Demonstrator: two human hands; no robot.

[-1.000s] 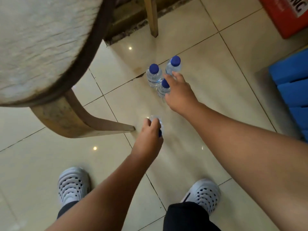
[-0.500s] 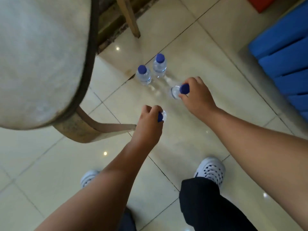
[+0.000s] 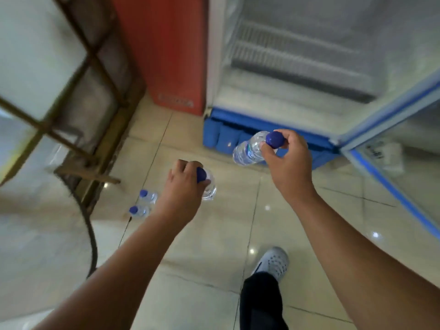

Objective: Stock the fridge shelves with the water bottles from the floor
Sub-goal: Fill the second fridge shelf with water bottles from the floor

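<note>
Bottles hang by blue caps, pinched in left fingers [image 3: 184, 166] and right fingers [image 3: 266, 148].

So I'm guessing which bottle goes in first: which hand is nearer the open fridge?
Right. The right hand holds its bottle just in front of the fridge base; the left hand, gripping another bottle, is further back over the floor.

A glossy beige tiled floor [image 3: 214, 234] carries two upright water bottles [image 3: 142, 203] with blue caps, close together near a wooden frame [image 3: 100, 148]; a white perforated shoe [image 3: 273, 260] stands on it, and the open fridge [image 3: 262, 120] rests on it
</note>
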